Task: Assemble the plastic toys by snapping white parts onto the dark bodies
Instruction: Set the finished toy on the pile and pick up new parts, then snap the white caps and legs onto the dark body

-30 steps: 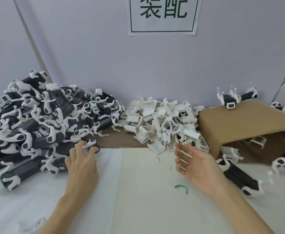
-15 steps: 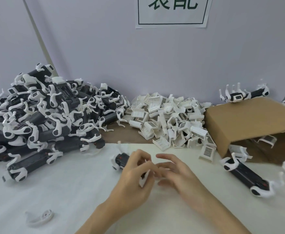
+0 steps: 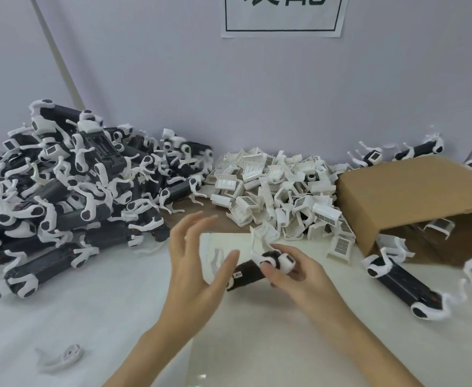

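Head view showed the right hand [image 3: 293,272] with its fingers curled round one end of a dark body [image 3: 247,275], just above the table [image 3: 89,317] in the middle. A small white part [image 3: 260,241] stuck up from that same end. The left hand [image 3: 198,263] was beside the body with its fingers straight and spread apart, holding nothing; its thumb lay in front of the body's other end.

To do this step well, I think the right hand should hold the body tight and steady. The left hand should line the white part up with its slot, then push straight down until it clicks. Pushing at a slant could bend the thin white legs.

Some things were hard to see. The right hand's fingers hid where the white part met the body, so I could not tell if it was snapped in. Both hands looked blurry. The sign [image 3: 282,15] on the wall was cut off at the top. The pile of white parts [image 3: 274,188] lay behind, near the pile of dark bodies [image 3: 70,188].
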A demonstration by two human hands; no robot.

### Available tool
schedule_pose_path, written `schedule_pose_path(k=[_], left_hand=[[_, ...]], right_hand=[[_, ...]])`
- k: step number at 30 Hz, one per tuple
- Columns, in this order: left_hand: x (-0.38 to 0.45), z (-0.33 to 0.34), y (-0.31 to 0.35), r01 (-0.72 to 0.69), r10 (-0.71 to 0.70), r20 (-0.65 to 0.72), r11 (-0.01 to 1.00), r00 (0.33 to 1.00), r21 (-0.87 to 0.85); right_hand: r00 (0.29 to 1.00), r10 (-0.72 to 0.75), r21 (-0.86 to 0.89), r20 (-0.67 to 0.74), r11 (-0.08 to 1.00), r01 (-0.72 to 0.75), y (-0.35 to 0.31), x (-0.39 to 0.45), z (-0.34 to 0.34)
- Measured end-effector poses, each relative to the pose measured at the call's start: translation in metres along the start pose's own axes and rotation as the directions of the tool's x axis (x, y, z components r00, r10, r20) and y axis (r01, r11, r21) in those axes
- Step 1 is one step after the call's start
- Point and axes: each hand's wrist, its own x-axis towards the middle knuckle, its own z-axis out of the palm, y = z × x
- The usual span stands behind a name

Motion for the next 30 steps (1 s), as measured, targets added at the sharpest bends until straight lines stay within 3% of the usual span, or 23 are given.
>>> schedule_pose_path(k=[2, 4, 7, 10, 13, 16, 20, 24, 26, 30], left_hand=[[0.000, 0.000, -0.003, 0.243, -0.237, 0.073, 0.964, 0.969, -0.103], [0.000, 0.001, -0.004, 0.465, -0.427, 0.201, 0.860, 0.882, -0.211], [0.000, 0.004, -0.005, 0.638, -0.509, 0.391, 0.669, 0.767, -0.381], [-0.002, 0.009, -0.004, 0.658, -0.461, 0.470, 0.567, 0.752, -0.496], [0.000, 0.009, -0.005, 0.665, -0.514, 0.425, 0.527, 0.745, -0.529], [0.005, 0.003, -0.010, 0.673, -0.550, 0.395, 0.534, 0.736, -0.512], [0.006, -0.001, -0.010, 0.672, -0.550, 0.390, 0.561, 0.739, -0.484], [0.007, 0.001, -0.010, 0.692, -0.544, 0.430, 0.533, 0.721, -0.486], [0.006, -0.001, -0.010, 0.686, -0.507, 0.462, 0.523, 0.728, -0.506], [0.007, -0.010, -0.015, 0.556, -0.276, 0.519, 0.646, 0.809, -0.524]], right_hand=[[0.999, 0.042, 0.149, 0.025, 0.988, -0.045, -0.003, 0.000, -0.006], [0.996, 0.082, 0.281, 0.032, 0.956, -0.088, -0.007, 0.000, -0.007], [0.992, 0.106, 0.397, 0.064, 0.909, -0.123, -0.012, -0.002, -0.003], [0.992, 0.119, 0.436, 0.036, 0.892, -0.123, -0.009, -0.003, 0.002], [0.994, 0.109, 0.355, 0.004, 0.929, -0.103, -0.012, -0.005, 0.004], [0.996, 0.085, 0.139, 0.032, 0.986, -0.089, -0.016, -0.007, 0.003], [0.993, 0.111, 0.119, 0.038, 0.986, -0.114, -0.017, -0.007, 0.002], [0.984, 0.126, 0.180, 0.124, 0.973, -0.147, -0.017, -0.007, -0.002], [0.975, 0.138, 0.296, 0.173, 0.937, -0.185, -0.017, -0.006, -0.004], [0.917, 0.220, 0.567, 0.334, 0.730, -0.381, -0.027, -0.006, -0.008]])
